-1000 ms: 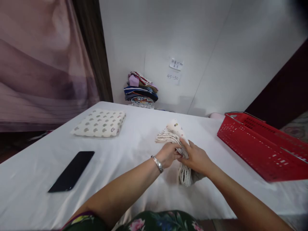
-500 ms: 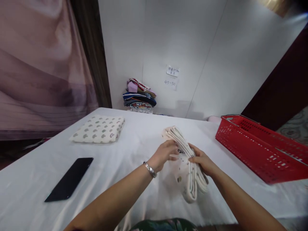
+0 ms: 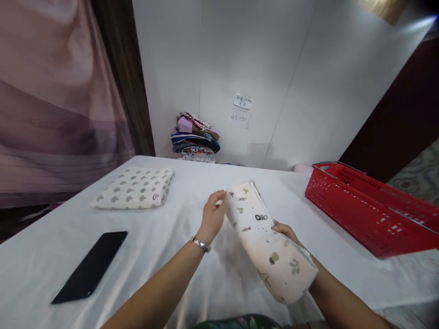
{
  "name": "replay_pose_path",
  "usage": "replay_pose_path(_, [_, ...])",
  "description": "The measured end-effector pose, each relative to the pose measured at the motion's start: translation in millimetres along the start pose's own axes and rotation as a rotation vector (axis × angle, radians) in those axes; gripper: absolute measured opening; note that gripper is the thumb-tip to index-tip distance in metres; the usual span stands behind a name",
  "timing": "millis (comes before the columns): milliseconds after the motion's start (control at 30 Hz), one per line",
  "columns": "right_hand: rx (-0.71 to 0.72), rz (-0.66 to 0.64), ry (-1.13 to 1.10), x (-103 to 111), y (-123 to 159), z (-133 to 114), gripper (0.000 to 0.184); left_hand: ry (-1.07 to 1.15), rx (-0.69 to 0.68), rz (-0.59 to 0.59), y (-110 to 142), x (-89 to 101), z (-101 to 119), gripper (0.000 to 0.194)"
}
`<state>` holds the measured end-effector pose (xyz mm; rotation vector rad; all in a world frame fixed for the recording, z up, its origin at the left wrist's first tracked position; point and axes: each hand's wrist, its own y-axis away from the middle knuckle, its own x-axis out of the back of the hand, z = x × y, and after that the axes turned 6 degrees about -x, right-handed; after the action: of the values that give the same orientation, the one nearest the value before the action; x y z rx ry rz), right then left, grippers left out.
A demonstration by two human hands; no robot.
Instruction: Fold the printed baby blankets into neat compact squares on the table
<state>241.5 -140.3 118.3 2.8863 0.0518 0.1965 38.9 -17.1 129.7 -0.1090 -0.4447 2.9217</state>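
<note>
A folded white cloth (image 3: 257,228) with small printed plants and figures hangs tilted over the white-covered table, its patterned face towards me. My left hand (image 3: 213,214), a silver bracelet on its wrist, has thumb and forefinger closed at the cloth's upper left corner. On the opposite edge, my right hand (image 3: 286,232) grips the cloth with the thumb in front; its other fingers are hidden behind the fabric. A second folded cloth (image 3: 135,188), white with grey mushroom-like prints, lies flat at the table's far left.
A black phone-like slab (image 3: 91,267) lies at the near left. The red perforated basket (image 3: 363,214) stands on the right. Against the back wall rises a stack of folded fabrics (image 3: 196,137), left of a handwritten paper sign (image 3: 242,101). A pink curtain (image 3: 58,105) hangs at left.
The held cloth has turned from its layered edge to its broad printed face. My left hand has moved left and up to the cloth's corner.
</note>
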Motion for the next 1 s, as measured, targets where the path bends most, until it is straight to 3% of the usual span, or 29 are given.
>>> replay_pose_path(100, [-0.012, -0.073, -0.317, 5.9, -4.6, 3.3, 0.058, -0.069, 0.02, -0.039, 7.6, 1.7, -16.7, 0.024])
replay_pose_path(200, [0.055, -0.037, -0.445, 20.3, -5.8, 6.8, 0.057, -0.221, 0.024, -0.147, 19.9, 1.0, -42.4, 0.027])
replay_pose_path(367, [0.182, 0.083, -0.497, 54.2, 3.8, 7.7, 0.058, -0.48, -0.085, -0.412, 37.0, -5.9, -89.4, 0.029])
replay_pose_path(567, [0.223, 0.165, -0.465, 73.0, 23.2, 11.8, 0.061, -0.644, -0.298, -0.573, 50.6, -13.1, -120.8, 0.027])
replay_pose_path(800, [0.199, 0.271, -0.373, 79.5, 40.9, 13.8, 0.057, -0.781, -0.433, -0.603, 58.0, -5.2, -137.6, 0.029])
replay_pose_path(1000, [0.275, 0.447, -0.256, 114.5, 68.3, -9.5, 0.062, -0.795, -0.471, -0.58, 59.2, 1.6, -148.5, 0.03])
